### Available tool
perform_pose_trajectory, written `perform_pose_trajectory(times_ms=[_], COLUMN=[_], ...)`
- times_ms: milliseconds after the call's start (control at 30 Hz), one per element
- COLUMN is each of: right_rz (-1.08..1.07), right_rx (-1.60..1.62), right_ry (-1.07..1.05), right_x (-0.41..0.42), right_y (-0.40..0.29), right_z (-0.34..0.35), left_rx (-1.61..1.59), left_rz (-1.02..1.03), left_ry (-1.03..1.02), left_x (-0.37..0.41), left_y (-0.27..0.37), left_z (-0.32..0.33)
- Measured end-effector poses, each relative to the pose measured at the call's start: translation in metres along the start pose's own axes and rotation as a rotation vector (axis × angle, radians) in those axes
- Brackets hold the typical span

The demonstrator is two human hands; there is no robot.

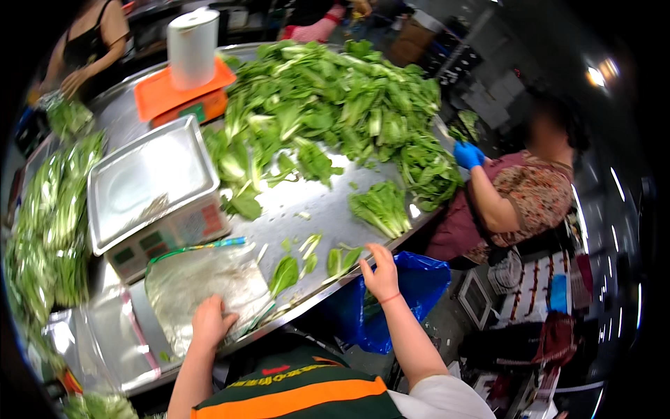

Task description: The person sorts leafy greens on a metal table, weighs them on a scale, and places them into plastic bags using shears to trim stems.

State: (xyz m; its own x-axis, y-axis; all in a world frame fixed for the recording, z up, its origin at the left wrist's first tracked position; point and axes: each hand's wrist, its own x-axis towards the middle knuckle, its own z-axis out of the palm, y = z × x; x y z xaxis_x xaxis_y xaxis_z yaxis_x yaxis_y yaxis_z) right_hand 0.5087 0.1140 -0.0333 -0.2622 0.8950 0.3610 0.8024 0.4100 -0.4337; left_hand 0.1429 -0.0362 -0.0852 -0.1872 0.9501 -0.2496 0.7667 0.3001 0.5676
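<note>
My left hand (212,320) rests on the near part of a translucent plastic sheet or bag (207,280) with a green edge. Its thumb is apart from the fingers, and I see nothing held. Over the table's near edge is my right hand (382,275), fingers spread, with nothing in it. Close to its fingertips lies a loose green leaf (340,261). Below that hand hangs an open blue plastic bag (419,277). A bunch of leafy greens (382,208) lies farther up the steel table (314,207).
A large heap of leafy greens (335,99) covers the far side. Left are a scale with a steel tray (152,178), an orange scale (180,94) bearing a plastic roll (193,50), and bagged greens (57,220). A co-worker's blue-gloved hand (468,154) is at the right.
</note>
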Motion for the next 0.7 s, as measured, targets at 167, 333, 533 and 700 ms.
perform_pose_trajectory(times_ms=[167, 333, 533, 700], right_rz=[0.326, 0.658, 0.57, 0.658], right_rx=[-0.408, -0.6, -0.357, -0.325], right_ry=[-0.094, -0.449, -0.41, -0.326], right_x=[0.04, 0.092, 0.112, 0.098], right_y=[0.113, 0.142, 0.167, 0.166], right_z=[-0.004, 0.001, 0.022, 0.03], left_rx=[-0.018, 0.003, -0.012, -0.055], left_rz=[-0.005, -0.096, -0.164, -0.137], left_ry=[-0.011, -0.097, -0.124, -0.154], left_x=[0.004, 0.006, 0.004, 0.009], left_y=[0.001, -0.006, -0.01, -0.002], left_z=[0.004, 0.006, -0.004, -0.003])
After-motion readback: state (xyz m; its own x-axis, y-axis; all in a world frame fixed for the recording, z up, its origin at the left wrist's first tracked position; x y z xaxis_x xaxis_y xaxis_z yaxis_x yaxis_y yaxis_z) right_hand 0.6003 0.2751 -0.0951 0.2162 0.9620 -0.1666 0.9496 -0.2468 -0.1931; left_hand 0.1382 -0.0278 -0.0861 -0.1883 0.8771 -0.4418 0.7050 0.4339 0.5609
